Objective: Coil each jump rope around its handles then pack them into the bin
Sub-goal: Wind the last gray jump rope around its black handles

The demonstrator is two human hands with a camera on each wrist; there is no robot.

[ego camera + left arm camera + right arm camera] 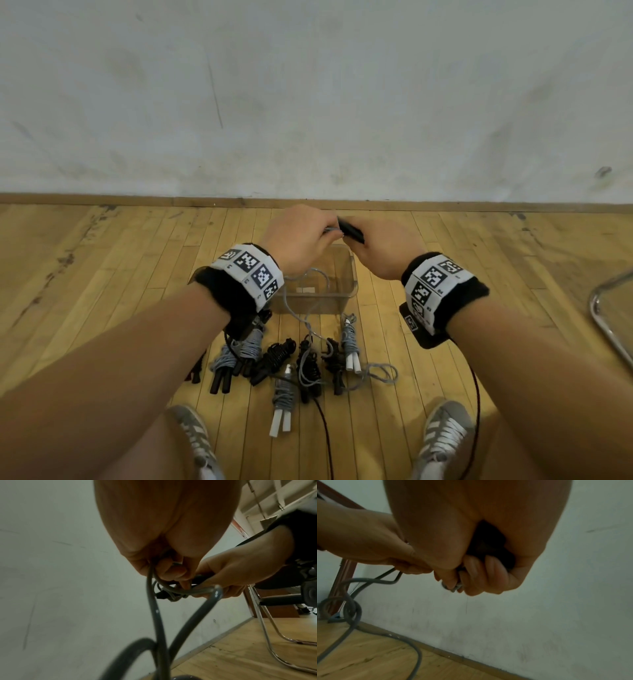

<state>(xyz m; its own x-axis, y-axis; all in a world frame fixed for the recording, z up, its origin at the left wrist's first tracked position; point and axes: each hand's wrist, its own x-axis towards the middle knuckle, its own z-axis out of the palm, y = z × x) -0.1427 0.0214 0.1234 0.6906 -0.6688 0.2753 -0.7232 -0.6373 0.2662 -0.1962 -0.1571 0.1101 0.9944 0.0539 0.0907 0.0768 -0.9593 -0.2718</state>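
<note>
Wall (308, 96) takes up most of the head view, scuffed white, with wood floor (102, 274) running up to it. Clear bin (349, 274) is my landmark, sitting on the floor close to the wall. Off to the right of the bin there's a chrome chair frame (606, 325) poking in. On the near side of the bin there's a row of already coiled ropes (308, 363), some grey cord, some black, with black or white handles. Both hands are held up above the bin, touching each other. Right hand (383, 250) has its fingers curled tight around a pair of black handles (351, 231). Left hand (301, 236) is pinching the grey cord (157, 615) right next to those handles, with a couple of turns wrapped around them in the left wrist view. From there the cord hangs down past the bin and trails in a loose loop on the floor on the near side. Can't tell if anything's in the bin apart from a pale label thing at the bottom.
</note>
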